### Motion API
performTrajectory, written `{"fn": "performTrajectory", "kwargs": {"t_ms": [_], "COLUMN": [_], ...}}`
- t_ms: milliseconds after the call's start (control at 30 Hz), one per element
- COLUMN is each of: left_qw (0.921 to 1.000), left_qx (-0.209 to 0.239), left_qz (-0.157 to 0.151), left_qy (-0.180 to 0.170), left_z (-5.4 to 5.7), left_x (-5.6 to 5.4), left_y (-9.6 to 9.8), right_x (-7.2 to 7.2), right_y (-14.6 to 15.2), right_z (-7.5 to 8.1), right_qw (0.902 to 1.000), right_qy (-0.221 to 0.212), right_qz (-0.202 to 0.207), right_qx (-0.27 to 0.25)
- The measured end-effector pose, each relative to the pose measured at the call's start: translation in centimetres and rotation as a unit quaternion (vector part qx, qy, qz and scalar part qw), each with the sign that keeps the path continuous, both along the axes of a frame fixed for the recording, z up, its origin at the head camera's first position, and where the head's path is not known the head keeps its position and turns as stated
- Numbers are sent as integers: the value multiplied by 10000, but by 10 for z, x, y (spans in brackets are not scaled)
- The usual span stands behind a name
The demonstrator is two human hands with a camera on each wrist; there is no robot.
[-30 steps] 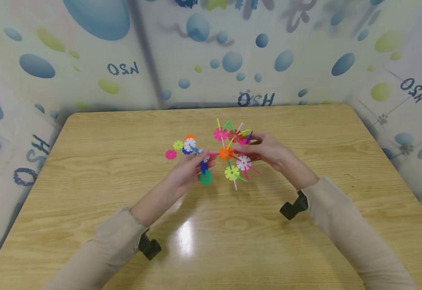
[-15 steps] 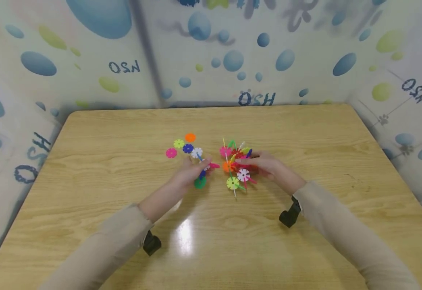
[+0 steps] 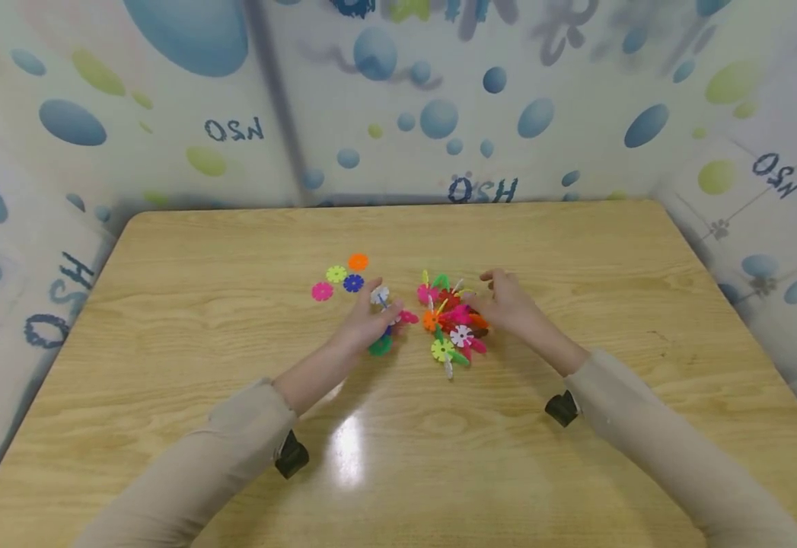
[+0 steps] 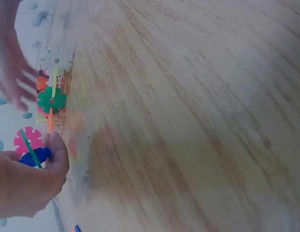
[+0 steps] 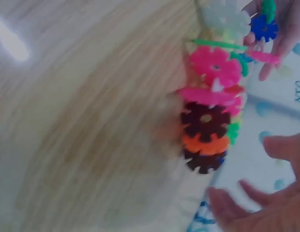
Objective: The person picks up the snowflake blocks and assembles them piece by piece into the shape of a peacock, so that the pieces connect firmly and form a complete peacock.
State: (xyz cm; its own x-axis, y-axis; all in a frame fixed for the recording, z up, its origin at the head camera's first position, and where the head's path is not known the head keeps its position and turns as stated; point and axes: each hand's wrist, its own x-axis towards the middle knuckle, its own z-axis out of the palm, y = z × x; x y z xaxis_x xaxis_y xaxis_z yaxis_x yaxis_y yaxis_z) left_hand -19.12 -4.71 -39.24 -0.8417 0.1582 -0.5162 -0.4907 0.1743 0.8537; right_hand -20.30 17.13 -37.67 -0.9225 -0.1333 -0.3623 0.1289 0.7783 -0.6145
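Note:
My left hand point(image 3: 365, 321) pinches a small joined cluster of notched plastic discs, with white, blue, pink and green ones showing. In the left wrist view, a blue disc point(image 4: 36, 156) of that cluster sits at the fingertips. The larger cluster of interlocked discs point(image 3: 460, 335), in many colours, rests on the table just right of it. Beside that larger cluster, my right hand point(image 3: 510, 304) has its fingers spread, holding nothing. Seen from the right wrist, dark brown discs point(image 5: 206, 119) and an orange one make up the cluster's near end, apart from the fingers.
Loose discs lie on the wooden table point(image 3: 186, 327) to the left: orange point(image 3: 358, 262), yellow-green point(image 3: 336, 274), blue point(image 3: 353, 283) and pink point(image 3: 322, 291). A patterned wall point(image 3: 398, 99) stands behind the table's far edge.
The larger cluster has come down onto the table, and my right hand has let go of it. My left hand has moved slightly lower with the small cluster, apart from the larger one.

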Motion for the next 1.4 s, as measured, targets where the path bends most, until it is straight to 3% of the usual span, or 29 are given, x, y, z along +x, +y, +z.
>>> {"fn": "performTrajectory", "kwargs": {"t_ms": [167,267,367,533,700,833,1033,1200,1400], "left_qw": [9996,9983,9970,9976,9990,9990,9959,9961,9981], "left_qx": [253,529,681,610,388,-82,-707,-674,-414], "left_qz": [124,247,362,282,-191,-425,-434,-310,157], "left_qy": [34,-22,-89,-160,-146,81,361,479,440], "left_z": [-4,-7,-9,-6,-8,-9,-9,-10,-12], "left_x": [2,2,3,4,4,6,9,6,-1], "left_y": [4,6,8,10,12,14,18,19,18], "right_x": [5,6,5,3,0,-6,-14,-19,-24], "right_y": [-15,-23,-27,-28,-29,-30,-30,-30,-27], "right_z": [7,7,5,1,1,2,6,6,4], "right_qw": [9879,9745,9655,9599,9593,9567,9507,9424,9396], "right_qy": [1178,1412,1445,1473,1338,1135,822,871,1092], "right_qz": [1013,1743,2158,2312,2396,2583,2860,3043,3089], "right_qx": [17,-2,188,586,665,717,876,1081,994]}}
